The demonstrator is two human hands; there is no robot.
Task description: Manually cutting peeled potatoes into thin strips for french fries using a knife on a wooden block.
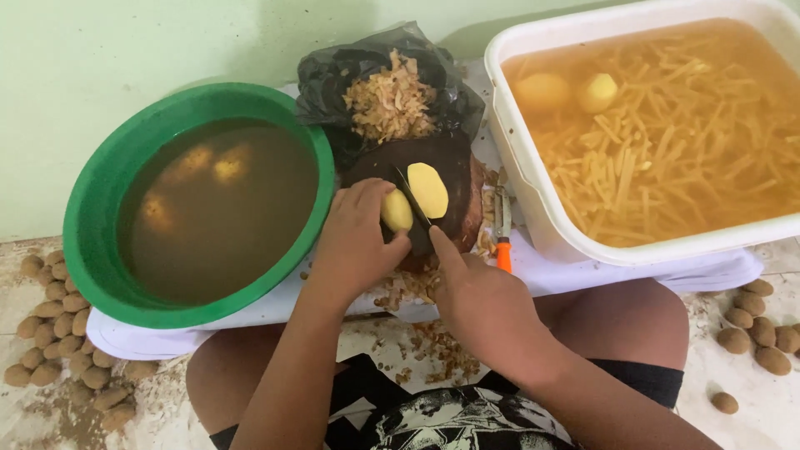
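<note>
Head view. A peeled potato point(414, 198) lies on a dark round cutting board point(454, 171) at the centre of a white table point(708, 271), split lengthwise by a dark knife point(411, 208). The right half lies with its pale cut face up; the left half sits under the fingertips of the left hand point(354, 237), which curls over it and pins it to the board. The right hand point(483, 304) is closed around the knife's handle, index finger stretched along the spine; the blade runs from near right to far left, its tip at the far edge of the potato. The potato's long axis follows nearly the same diagonal, far end tilted slightly left.

Handling, as judged: the flesh is firm and stiff, but wet and starchy, so likely slippery; each half is light. The rounded side would roll, the flat cut face would sit steady. A hold across the short axis, fingertips tucked back from the blade, seems safest.

Surroundings: a green basin point(92, 208) of murky water with potatoes at left; a white tub point(533, 192) of cut strips in water at right; a black bag point(333, 75) of peelings beyond the board; an orange-handled peeler point(502, 237) just right of it; unpeeled potatoes point(58, 325) on the floor both sides.
</note>
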